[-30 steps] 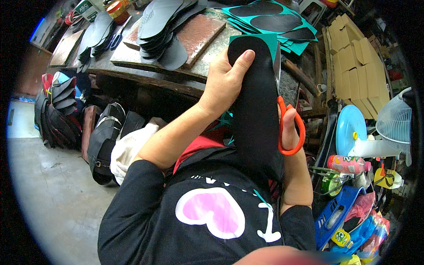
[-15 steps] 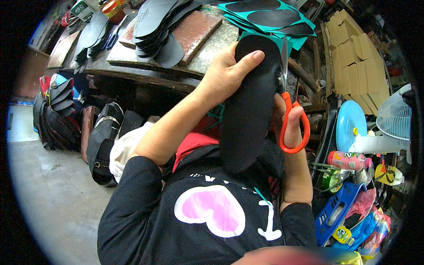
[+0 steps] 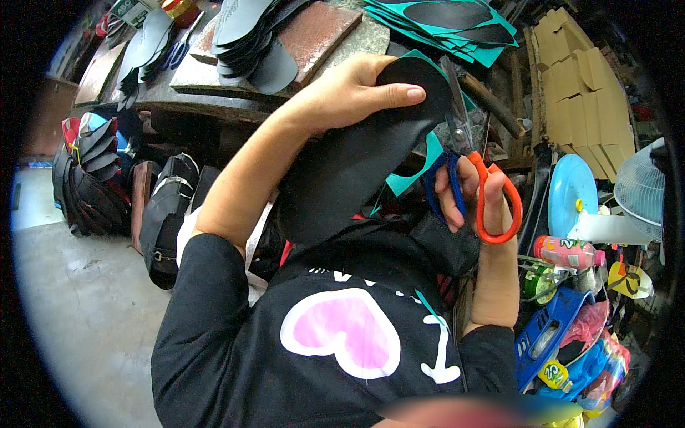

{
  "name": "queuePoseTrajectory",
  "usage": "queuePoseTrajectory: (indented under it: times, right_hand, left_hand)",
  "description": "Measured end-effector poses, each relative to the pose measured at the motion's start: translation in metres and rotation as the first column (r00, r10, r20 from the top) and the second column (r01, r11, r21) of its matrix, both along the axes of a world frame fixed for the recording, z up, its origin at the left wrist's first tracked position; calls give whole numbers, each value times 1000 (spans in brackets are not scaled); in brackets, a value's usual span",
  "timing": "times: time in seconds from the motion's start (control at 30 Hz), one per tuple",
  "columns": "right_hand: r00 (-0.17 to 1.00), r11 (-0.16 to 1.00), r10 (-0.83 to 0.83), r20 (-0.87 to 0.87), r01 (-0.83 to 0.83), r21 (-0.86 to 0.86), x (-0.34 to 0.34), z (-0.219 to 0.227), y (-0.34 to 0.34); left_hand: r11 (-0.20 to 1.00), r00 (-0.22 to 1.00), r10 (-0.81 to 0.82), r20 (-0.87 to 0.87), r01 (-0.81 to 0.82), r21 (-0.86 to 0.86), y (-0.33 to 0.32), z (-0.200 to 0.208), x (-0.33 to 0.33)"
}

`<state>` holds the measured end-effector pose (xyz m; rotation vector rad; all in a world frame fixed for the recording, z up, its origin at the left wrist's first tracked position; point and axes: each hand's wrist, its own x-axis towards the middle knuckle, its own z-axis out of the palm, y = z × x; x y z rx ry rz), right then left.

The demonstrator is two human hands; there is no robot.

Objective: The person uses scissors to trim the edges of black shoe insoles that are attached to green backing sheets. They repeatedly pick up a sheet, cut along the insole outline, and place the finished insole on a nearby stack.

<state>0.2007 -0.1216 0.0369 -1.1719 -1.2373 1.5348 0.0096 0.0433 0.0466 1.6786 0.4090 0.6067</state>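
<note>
My left hand (image 3: pixel 349 96) grips the upper end of a black insole (image 3: pixel 335 171), its thumb flat on the top face and its fingers hidden behind. The insole tilts, its lower end near my shirt. My right hand (image 3: pixel 467 175) has its thumb in the red loop and fingers in the blue loop of a pair of scissors (image 3: pixel 460 134). The scissors are parted at the handles, with blades beside the insole's upper right edge. A teal piece of sheet (image 3: pixel 430 160) hangs along the insole's right edge, between it and the blue loop.
A workbench ahead carries stacked grey insoles (image 3: pixel 242 36), teal sheets with black ovals (image 3: pixel 449 28) and another pair of scissors (image 3: pixel 178 51). Tan boxes (image 3: pixel 585 107), a fan (image 3: pixel 635 189) and a pink bottle (image 3: pixel 569 252) stand right. Black bundled pieces (image 3: pixel 89 185) lie left.
The insole has swung, its lower end moving left. The scissors' handles have spread, bringing the blue loop into sight, and the right hand has moved slightly right. More teal sheet shows beside the insole.
</note>
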Motion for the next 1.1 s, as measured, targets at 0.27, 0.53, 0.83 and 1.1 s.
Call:
queuePoseTrajectory:
  times: [0.27,0.53,0.83,1.1]
  right_hand:
    - [996,1000,7,91,-4,-30,10,2,-10]
    - [997,998,63,38,-63,-17,11,3,-13]
    - [999,998,5,-47,-8,-61,21,-12,-21]
    - [977,979,-201,75,200,27,-3,-24,-10]
  left_hand:
    - [991,988,-124,-93,127,29,12,-6,-3]
    - [964,946,-236,-222,257,69,12,-3,-6]
    - [550,776,-413,477,630,-549,25,-16,-32]
    - [935,886,289,364,-180,-304,-53,-36,-4]
